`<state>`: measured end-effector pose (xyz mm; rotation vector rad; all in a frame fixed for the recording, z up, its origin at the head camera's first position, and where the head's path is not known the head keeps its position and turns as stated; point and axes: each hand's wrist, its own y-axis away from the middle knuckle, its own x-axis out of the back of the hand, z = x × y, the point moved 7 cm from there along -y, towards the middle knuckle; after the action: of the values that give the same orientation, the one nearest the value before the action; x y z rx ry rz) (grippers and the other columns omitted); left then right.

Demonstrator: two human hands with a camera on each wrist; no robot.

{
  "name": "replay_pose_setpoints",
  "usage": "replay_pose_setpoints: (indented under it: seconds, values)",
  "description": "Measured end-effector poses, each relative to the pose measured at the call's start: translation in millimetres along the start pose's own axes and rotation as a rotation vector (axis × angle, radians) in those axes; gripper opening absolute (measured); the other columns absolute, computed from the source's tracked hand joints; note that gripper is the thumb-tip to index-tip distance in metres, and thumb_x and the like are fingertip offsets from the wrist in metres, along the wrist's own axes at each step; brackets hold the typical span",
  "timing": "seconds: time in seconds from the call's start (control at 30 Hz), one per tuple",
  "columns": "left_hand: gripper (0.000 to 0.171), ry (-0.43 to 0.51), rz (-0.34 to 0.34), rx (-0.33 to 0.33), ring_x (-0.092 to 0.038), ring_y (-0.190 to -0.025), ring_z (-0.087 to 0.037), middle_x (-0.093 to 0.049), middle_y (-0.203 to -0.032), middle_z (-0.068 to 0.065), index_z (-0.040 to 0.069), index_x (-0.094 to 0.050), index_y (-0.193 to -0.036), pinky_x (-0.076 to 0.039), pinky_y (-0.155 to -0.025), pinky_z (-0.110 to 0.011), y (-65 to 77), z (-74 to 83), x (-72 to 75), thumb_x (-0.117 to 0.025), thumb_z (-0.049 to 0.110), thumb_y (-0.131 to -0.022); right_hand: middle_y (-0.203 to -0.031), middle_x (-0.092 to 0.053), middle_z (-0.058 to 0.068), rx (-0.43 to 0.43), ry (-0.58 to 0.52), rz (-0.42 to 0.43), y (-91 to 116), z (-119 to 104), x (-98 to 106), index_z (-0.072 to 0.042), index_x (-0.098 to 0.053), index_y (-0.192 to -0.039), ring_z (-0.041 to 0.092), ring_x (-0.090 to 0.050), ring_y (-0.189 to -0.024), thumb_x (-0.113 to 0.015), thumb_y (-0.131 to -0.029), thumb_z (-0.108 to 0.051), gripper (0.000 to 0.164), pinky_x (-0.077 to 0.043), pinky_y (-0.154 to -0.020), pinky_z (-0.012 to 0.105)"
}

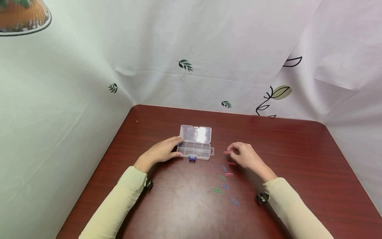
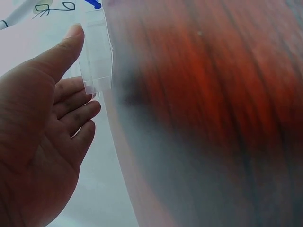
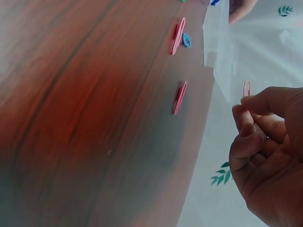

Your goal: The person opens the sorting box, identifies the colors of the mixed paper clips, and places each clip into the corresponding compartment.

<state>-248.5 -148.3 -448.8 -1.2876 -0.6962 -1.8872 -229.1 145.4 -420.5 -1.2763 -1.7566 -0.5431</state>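
Note:
A clear plastic compartment box lies on the table with its lid raised at the back and a blue latch in front. My left hand holds the box by its left end, thumb near the front corner and fingers toward the back. The left wrist view shows the box end between that thumb and the fingers. To the right of the box, my right hand pinches a pink paper clip between thumb and index finger, above the table. The compartments appear bare.
Several loose paper clips lie right of centre, including a red one, a pink one, a blue one and a green one. The reddish-brown table meets a white patterned cloth at the back.

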Motion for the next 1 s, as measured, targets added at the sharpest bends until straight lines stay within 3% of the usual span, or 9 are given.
replay_pose_setpoints:
  seconds: [1.0]
  values:
    - [0.068,-0.024,-0.019,0.008,-0.042,-0.144,-0.032,-0.047,-0.153,-0.019,0.002,-0.048,-0.149,-0.036,-0.118,-0.045,-0.4,3.4,1.0,-0.069,0.041,-0.097,-0.081,-0.065,-0.003,0.058,-0.035,-0.047,-29.7,-39.4,-26.9,-0.01,-0.074,-0.088,0.011,-0.054,-0.073,-0.067,-0.088,-0.005,0.008,-0.048,-0.067,0.027]
